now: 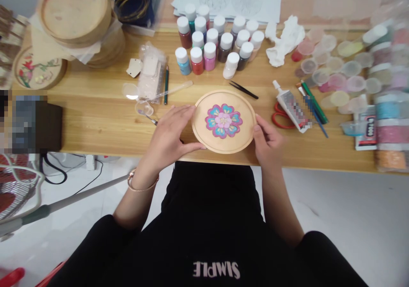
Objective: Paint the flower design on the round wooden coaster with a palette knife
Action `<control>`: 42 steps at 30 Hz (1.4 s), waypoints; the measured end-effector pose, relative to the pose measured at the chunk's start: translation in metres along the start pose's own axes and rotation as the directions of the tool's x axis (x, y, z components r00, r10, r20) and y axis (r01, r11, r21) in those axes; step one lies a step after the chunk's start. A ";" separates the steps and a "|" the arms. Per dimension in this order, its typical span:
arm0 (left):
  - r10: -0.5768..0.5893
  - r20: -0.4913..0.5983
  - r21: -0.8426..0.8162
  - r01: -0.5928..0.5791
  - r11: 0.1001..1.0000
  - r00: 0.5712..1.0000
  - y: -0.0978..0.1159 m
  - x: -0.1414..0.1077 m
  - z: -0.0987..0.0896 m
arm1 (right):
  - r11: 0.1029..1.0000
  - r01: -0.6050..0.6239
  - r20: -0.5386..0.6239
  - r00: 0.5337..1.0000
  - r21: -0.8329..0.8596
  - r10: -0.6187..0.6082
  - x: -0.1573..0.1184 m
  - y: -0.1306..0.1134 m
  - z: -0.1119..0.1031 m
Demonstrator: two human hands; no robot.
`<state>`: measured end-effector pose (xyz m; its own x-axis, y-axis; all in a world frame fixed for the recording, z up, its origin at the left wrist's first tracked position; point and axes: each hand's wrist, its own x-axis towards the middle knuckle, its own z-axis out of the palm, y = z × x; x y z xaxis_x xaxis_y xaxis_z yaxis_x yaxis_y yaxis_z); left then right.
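While a round wooden plate [223, 145] was held above the front of a pine table [96, 127], its surroundings were ordered from left to right. At the far left, stacked plates [75, 14] were piled beside a painted plate [36, 67] with a floral design. Further right, a clear dropper [172, 90] lay near a green pencil [166, 84]. The left hand [169, 131] was spread over the plate's left rim, with the thumb stretched along its lower edge. A raised flower [223, 120] of pink, blue and yellow paint was centred on the smooth, pale wood. The right edge was pinched by the right hand [268, 140], between the thumb and curled fingers. Whether the plate was touching the table could not be told. Had the glossy paint been wet, it could have been smeared by a slipping thumb. Beyond, capped paint bottles [211, 35] stood close together, so a careless elbow could have toppled them. Black tweezers [243, 89], red-handled scissors [283, 116], translucent cups [335, 69] and glitter jars [391, 120] were ranged to the right.
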<state>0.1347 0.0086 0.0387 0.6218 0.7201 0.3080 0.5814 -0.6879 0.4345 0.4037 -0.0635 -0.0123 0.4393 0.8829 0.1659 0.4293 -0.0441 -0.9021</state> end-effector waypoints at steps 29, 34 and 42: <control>0.005 -0.050 0.030 -0.003 1.000 0.999 -0.001 -0.001 0.006 | 1.000 -0.011 -0.002 1.000 -0.015 0.011 -0.001 0.003 0.002; 0.061 -0.124 0.090 -0.050 0.995 0.990 0.000 -0.001 0.011 | 1.000 -0.014 -0.003 1.000 0.015 0.014 -0.002 0.005 0.003; -0.017 -0.057 -0.045 0.015 0.999 0.998 -0.009 -0.005 0.015 | 0.998 -0.019 -0.029 0.999 0.065 0.021 -0.002 0.007 0.004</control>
<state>0.1345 0.0101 0.0202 0.5807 0.7358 0.3484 0.5664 -0.6725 0.4763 0.4022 -0.0636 -0.0203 0.4712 0.8677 0.1582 0.3683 -0.0306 -0.9292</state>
